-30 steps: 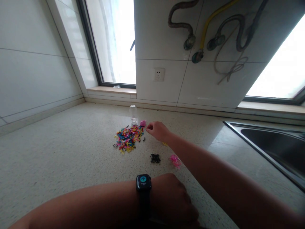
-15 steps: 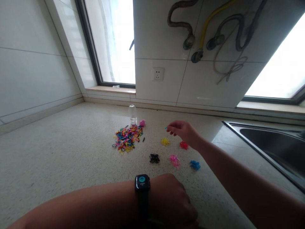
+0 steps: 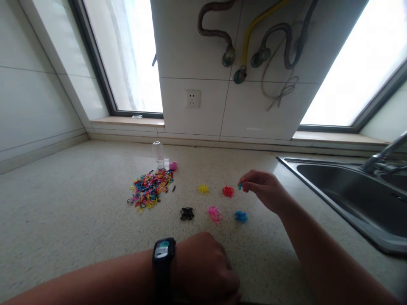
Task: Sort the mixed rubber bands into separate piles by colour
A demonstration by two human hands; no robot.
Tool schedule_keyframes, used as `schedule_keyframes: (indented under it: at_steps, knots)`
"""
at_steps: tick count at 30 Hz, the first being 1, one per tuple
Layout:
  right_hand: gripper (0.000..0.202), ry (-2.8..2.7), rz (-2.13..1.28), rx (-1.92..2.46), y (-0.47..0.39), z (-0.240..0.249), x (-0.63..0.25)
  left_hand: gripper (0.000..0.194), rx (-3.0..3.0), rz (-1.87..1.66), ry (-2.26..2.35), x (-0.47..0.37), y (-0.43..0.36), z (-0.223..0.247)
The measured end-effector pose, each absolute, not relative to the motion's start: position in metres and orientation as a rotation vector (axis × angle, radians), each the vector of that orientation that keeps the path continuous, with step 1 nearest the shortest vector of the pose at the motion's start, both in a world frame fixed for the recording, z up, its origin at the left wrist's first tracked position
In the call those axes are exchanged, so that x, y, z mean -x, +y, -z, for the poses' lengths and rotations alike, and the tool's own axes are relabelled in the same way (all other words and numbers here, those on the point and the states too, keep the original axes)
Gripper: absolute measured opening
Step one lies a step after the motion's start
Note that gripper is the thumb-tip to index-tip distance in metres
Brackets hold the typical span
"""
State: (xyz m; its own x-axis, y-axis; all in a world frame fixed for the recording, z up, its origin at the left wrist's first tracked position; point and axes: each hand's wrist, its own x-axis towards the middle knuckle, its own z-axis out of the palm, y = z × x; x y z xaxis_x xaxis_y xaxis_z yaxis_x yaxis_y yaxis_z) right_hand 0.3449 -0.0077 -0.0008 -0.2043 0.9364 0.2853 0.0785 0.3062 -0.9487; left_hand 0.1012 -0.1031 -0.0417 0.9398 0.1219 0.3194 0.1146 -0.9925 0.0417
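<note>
Between thumb and fingertips my right hand pinches a small blue band, just right of the red pile and above the blue pile. My left hand, below a wrist watch, is curled closed near the front edge; what its fingers hold, if anything, is hidden. Nearby lie a yellow pile, a black pile and a pink pile. A large mixed heap of coloured bands is at the left.
A clear bottle and a pink object stand behind the mixed heap. One dark band lies beside it. A steel sink with a faucet is at the right. The tiled wall closes off the back.
My right hand has moved right and toward me with the blue band, from above the yellow pile to beside the red one. The view has turned to the right.
</note>
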Motion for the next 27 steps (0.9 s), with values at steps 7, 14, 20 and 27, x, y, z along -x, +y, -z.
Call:
schedule_keyframes:
  at_steps: [7, 14, 20, 27]
  knots:
    - [0.023, -1.620, -1.249, 0.876, -0.012, 0.003, -0.347, 0.029, -3.043, -0.468, 0.199, -0.101, -0.104, 0.041]
    - [0.025, -1.651, -1.316, 0.903, -0.014, -0.004, -0.349, 0.028, -3.037, -0.457, 0.198, -0.101, -0.104, 0.041]
    - [0.026, -1.882, -1.273, 1.099, -0.009, -0.004, -0.359, 0.028, -3.030, -0.473, 0.178, -0.101, -0.104, 0.043]
    - [0.027, -2.103, -1.249, 1.274, -0.003, 0.003, -0.367, 0.028, -3.022, -0.481, 0.185, -0.101, -0.103, 0.043]
